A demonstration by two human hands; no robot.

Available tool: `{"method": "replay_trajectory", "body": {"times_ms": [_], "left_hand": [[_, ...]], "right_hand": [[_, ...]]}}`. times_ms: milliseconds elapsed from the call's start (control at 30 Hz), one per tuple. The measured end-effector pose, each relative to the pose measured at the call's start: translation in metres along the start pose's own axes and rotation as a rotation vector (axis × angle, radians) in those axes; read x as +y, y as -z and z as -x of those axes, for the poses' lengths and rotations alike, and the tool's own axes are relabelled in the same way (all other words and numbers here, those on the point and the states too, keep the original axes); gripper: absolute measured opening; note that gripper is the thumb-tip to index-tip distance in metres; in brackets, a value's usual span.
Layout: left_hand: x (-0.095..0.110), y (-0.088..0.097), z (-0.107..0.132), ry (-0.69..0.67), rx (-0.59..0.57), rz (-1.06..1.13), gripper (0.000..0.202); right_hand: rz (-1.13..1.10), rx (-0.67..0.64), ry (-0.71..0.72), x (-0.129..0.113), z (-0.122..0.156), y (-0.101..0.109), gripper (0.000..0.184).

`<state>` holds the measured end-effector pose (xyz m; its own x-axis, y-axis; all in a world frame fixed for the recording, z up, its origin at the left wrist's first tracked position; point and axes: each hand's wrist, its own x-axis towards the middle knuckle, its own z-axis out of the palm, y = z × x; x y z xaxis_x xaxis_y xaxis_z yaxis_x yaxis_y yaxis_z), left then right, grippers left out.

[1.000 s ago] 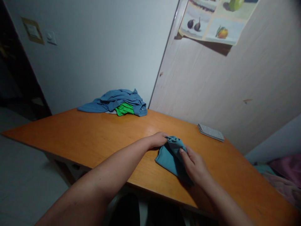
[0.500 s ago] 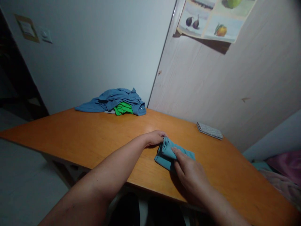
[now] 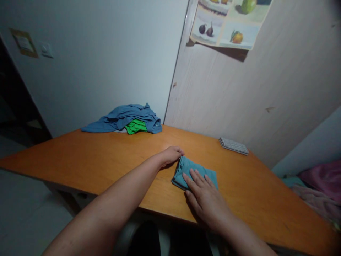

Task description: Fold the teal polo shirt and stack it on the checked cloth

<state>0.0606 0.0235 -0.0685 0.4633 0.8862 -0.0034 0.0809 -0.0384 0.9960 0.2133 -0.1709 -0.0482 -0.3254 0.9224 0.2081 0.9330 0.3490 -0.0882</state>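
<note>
A small teal cloth (image 3: 186,169), folded into a flat rectangle, lies on the orange wooden table (image 3: 106,160) near its front edge. My right hand (image 3: 204,195) lies flat on the cloth with fingers stretched out, pressing it down. My left hand (image 3: 172,155) rests at the cloth's far left corner, fingers curled and pinching its edge.
A heap of blue clothes (image 3: 128,117) with a green garment (image 3: 135,126) in it sits at the table's back by the wall. A small folded checked cloth (image 3: 233,145) lies at the back right. Pink bedding (image 3: 319,181) shows at the right.
The cloth's raised fold has been laid down flat. My right hand went from pinching the fold to pressing flat on it. The left hand stayed at the corner.
</note>
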Motion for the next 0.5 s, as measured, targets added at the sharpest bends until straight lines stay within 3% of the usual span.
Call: {"method": "replay_trajectory", "body": {"times_ms": [100,167,367,500], "left_hand": [[0.006,0.000,0.002,-0.110,0.136,-0.095,0.005],[0.014,-0.002,0.007,-0.183,0.173,-0.150,0.013],[0.039,-0.017,0.045,-0.487,0.076,-0.695,0.035],[0.032,-0.019,0.070,-0.429,-0.028,-0.985,0.044]], "right_hand": [[-0.111,0.102,-0.027,0.010,0.003,0.007,0.047],[-0.188,0.207,-0.070,0.019,0.005,0.010,0.044],[-0.381,0.414,-0.209,0.047,0.011,0.013,0.043],[-0.445,0.472,-0.303,0.062,0.021,0.009,0.045]]}}
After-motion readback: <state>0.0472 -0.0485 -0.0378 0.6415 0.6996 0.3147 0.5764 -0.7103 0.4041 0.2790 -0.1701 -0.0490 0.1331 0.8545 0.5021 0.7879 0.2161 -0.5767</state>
